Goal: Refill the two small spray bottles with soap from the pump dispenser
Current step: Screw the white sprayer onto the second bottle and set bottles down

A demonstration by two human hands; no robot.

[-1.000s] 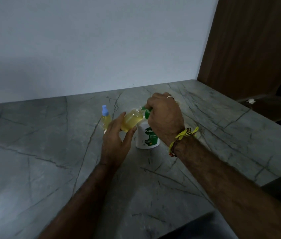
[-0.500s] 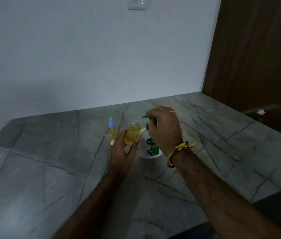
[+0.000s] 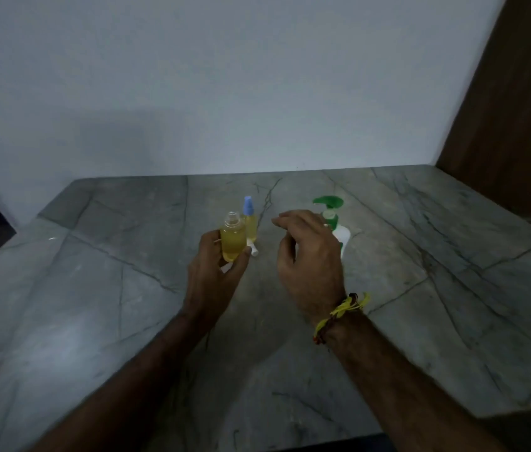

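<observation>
Gripped upright in the left hand (image 3: 217,272), between thumb and curled fingers: an uncapped small bottle (image 3: 233,239) of yellow liquid, neck open, filled most of the way up. Stood just beyond it and slightly right, on the grey marble counter (image 3: 94,305): a second small spray bottle (image 3: 250,223), blue nozzle fitted, likewise yellow inside. Lay by that bottle's base, near the left thumb: a small white piece (image 3: 253,250), perhaps the loose sprayer cap, too small to tell for certain. Hovered to the right of both bottles, above the counter: the right hand (image 3: 310,256), fingers loosely curled and spread, nothing held, a ring on one finger and a yellow thread band (image 3: 342,313) around the wrist. Stood behind that hand, partly hidden by it: the white pump dispenser (image 3: 336,223) with green pump head, spout turned left, untouched by either hand. Rose along the far edge of the counter: a plain pale wall (image 3: 225,93); at far right, a brown wooden panel (image 3: 512,109).
</observation>
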